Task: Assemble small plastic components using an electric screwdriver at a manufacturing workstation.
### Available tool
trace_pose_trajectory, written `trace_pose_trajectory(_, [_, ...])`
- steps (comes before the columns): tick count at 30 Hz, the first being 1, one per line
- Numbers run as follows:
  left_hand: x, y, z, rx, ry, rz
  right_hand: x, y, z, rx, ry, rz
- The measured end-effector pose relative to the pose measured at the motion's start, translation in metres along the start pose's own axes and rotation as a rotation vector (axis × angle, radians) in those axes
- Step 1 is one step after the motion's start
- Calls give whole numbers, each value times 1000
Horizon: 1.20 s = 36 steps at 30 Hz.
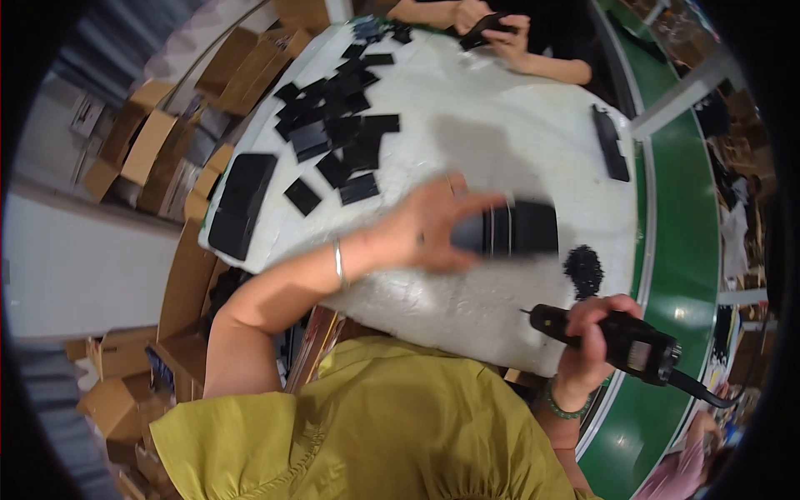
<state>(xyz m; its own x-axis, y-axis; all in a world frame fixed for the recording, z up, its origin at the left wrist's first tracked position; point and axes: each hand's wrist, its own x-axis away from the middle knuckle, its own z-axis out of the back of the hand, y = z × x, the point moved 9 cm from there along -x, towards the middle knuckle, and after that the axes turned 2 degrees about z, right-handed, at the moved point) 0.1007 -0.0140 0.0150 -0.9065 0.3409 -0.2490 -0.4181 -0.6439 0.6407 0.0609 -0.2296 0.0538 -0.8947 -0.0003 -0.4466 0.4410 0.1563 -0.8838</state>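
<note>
My left hand [437,223], smeared by motion, spans the left end of a black rectangular case [533,227] with thin silvery lines across it. Its index finger reaches along the case's far edge and the thumb along the near edge. The case is blurred too. My right hand [587,333] is wrapped round a black electric screwdriver [629,343], whose thin bit points left, toward the table's near edge. Just beyond the screwdriver lies a heap of small black screws [583,271].
Many flat black plates [333,125] lie scattered at the table's [417,292] far left, beside a long black housing [242,206]. Another black housing [611,143] lies at right. Across the table, another person's hands [504,33] hold a black part. A green conveyor [679,275] runs at right; cardboard boxes [150,146] stand left.
</note>
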Motion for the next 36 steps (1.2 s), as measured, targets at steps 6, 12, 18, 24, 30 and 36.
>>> trace_pose_trajectory(6, [74,12,-6,-140,-20,82,-8,5,-2,-97,-39,-38])
trace_pose_trajectory(12, [110,-62,100,-450,301,412,-5,9,5,-111,-45,-41])
trace_pose_trajectory(18, [138,-106,117,-466,206,706,-7,10,8,-107,9,-67])
trace_pose_trajectory(24, [128,-103,110,-147,328,645,-6,6,5,-92,16,-37])
trace_pose_trajectory(30, [77,-42,52,693,157,491,-10,10,0,-159,2,-19])
trace_pose_trajectory(36, [35,2,-22,522,-109,399,-6,6,8,-147,-27,16])
